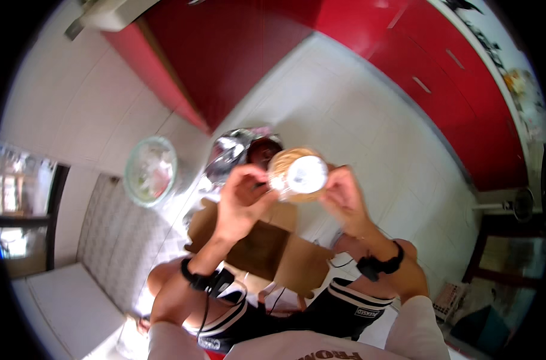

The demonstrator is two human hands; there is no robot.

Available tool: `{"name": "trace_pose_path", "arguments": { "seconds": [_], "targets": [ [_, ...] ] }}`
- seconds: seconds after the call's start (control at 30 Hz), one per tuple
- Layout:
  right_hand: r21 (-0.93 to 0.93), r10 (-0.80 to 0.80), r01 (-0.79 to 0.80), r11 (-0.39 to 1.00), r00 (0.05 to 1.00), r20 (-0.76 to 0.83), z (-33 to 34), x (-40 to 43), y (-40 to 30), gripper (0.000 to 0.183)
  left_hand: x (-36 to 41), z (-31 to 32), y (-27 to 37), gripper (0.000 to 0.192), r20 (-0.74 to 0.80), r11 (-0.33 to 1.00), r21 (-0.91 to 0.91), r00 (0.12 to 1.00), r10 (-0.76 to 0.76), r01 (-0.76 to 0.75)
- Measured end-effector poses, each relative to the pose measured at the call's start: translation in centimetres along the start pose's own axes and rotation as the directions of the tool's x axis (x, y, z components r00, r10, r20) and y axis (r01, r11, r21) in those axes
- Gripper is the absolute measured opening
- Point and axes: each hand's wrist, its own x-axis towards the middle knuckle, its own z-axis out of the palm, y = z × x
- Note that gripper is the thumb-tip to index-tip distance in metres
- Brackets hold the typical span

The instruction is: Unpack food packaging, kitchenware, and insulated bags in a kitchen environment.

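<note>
In front of me, between both hands, is a round clear-plastic package with tan contents and a bright white disc on its upper face. The fingers of my left hand pinch its left edge, where the plastic shines. My right hand grips the right edge. Glare and blur keep me from telling what the tan contents are. Below the hands stands a cardboard box with its flaps spread, partly covered by my left forearm. I cannot make out anything inside its shadowed interior.
Beyond the package, a silvery plastic bag lies beside a dark reddish round thing on the tiled floor. A pale green-rimmed bin with a lining stands at left. Red cabinets border the floor. Black straps and cables are on both wrists.
</note>
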Motion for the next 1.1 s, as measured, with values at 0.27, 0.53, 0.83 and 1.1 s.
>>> {"name": "trace_pose_path", "arguments": {
  "seconds": [0.27, 0.53, 0.83, 1.1],
  "targets": [
    [0.053, 0.012, -0.022, 0.998, 0.982, 0.188, 1.3, -0.3, 0.6, 0.016, -1.7, 0.2, 2.1, 0.081, 0.040, 0.996, -0.026, 0.995, -0.087, 0.088],
    [-0.010, -0.233, 0.245, 0.969, 0.934, 0.272, 1.4, -1.4, 3.2, 0.044, -4.7, -4.2, -0.2, 0.055, -0.043, 0.978, 0.060, 0.980, -0.196, 0.198],
    [-0.588, 0.076, -0.005, 0.809, 0.992, 0.097, -14.7, -0.5, -0.8, 0.011, -6.2, -7.5, 9.8, 0.047, -0.303, 0.944, -0.020, 0.898, -0.321, 0.330],
    [-0.906, 0.306, 0.026, 0.424, 0.937, 0.170, -19.8, 4.3, 6.1, 0.009, -14.5, -12.5, -7.9, 0.040, -0.306, 0.317, 0.675, 0.643, -0.702, 0.666]
  ]
}}
